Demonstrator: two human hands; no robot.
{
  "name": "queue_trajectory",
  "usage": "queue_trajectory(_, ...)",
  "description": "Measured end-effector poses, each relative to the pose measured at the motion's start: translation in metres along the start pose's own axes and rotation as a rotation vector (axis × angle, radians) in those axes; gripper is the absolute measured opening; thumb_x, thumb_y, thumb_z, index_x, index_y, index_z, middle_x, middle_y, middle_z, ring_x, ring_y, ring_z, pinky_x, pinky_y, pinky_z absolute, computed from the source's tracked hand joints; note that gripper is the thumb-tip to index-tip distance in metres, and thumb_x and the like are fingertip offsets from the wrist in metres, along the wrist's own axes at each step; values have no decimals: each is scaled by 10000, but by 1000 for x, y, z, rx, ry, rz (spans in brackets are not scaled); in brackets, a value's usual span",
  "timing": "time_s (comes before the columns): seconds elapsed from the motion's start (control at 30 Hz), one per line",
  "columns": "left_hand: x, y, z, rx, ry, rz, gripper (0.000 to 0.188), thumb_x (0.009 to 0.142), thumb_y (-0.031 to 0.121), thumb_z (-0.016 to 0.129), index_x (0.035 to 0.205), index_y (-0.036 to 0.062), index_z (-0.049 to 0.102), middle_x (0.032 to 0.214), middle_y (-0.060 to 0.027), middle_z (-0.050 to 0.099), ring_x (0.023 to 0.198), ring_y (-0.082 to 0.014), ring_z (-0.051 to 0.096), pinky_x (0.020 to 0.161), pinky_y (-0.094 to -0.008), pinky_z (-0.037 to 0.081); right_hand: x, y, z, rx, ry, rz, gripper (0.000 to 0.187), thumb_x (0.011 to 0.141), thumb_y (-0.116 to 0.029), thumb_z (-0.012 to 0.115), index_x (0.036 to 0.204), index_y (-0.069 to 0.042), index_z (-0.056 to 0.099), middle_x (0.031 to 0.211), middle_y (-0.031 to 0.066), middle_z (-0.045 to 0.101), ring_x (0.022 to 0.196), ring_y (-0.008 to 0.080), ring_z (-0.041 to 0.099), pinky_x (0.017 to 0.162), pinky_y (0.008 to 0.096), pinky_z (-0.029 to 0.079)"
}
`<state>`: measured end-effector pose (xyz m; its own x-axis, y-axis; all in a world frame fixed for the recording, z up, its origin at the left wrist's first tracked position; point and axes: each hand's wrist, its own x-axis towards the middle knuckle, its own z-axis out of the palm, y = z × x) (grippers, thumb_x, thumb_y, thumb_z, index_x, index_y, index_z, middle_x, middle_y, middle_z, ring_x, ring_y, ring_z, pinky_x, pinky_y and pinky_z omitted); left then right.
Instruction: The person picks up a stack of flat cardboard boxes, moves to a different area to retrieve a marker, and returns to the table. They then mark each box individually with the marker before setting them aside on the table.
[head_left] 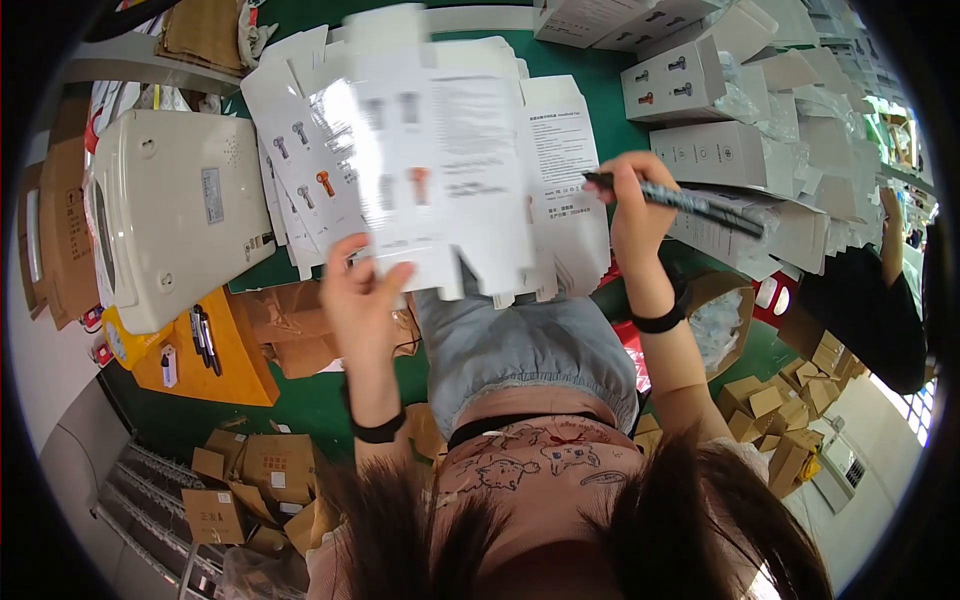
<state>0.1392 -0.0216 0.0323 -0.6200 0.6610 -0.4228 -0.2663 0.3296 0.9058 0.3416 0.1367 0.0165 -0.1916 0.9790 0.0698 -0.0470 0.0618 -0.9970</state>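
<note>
currently in hand: one flat carton (470, 195), one black marker (705, 208)

left hand (362, 292): thumb and fingers are pinching the flat carton near its lower left corner; it is showing blurred over other printed cartons (565, 185). right hand (640, 208): fingers are gripping the black marker, whose end is pointing left over those cartons.

Flat carton (480, 225) blurred, partly illegible, co-worker (868, 310) cut off at right

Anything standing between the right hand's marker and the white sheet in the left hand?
Nothing visible. The marker in the right hand is right of the white sheet; another sheet showing between them apparently lies lower.
</note>
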Motion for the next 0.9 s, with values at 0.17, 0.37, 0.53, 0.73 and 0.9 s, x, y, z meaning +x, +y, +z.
queue_trajectory(0.17,10,16,-18,1327,442,667,479,651,106,697,1045,1,447,993,-150,519,877,-233,486,760,-335,391,21,3,21,-225,-187,198,94,764,-58,549,716,19,527,593,54,556,536,81,539,497,198,414)
queue_trajectory(0.37,-4,-17,42,731,-85,387,490,637,200,708,994,-16,451,939,-180,473,867,-327,449,757,-382,374,21,34,40,-407,-271,30,87,726,-53,574,685,22,556,547,9,539,510,39,476,480,181,380)
queue_trajectory(0.53,-15,-43,68,724,-283,244,458,625,185,714,888,-27,405,817,-196,483,778,-349,484,658,-390,397,21,34,43,-415,-256,34,83,721,-52,585,688,21,564,544,6,529,498,33,438,466,183,359)
queue_trajectory(0.73,-13,-46,71,681,-309,193,447,616,150,715,850,-24,376,803,-212,488,753,-381,485,638,-406,397,20,36,43,-447,-281,7,81,723,-51,585,684,17,564,533,12,518,486,36,422,455,184,349)
queue_trajectory(0.9,-13,-45,72,674,-307,210,430,623,131,707,852,-21,376,798,-212,490,730,-392,489,609,-409,403,20,35,43,-457,-280,18,81,727,-47,577,677,16,563,534,15,522,487,38,436,454,187,355)
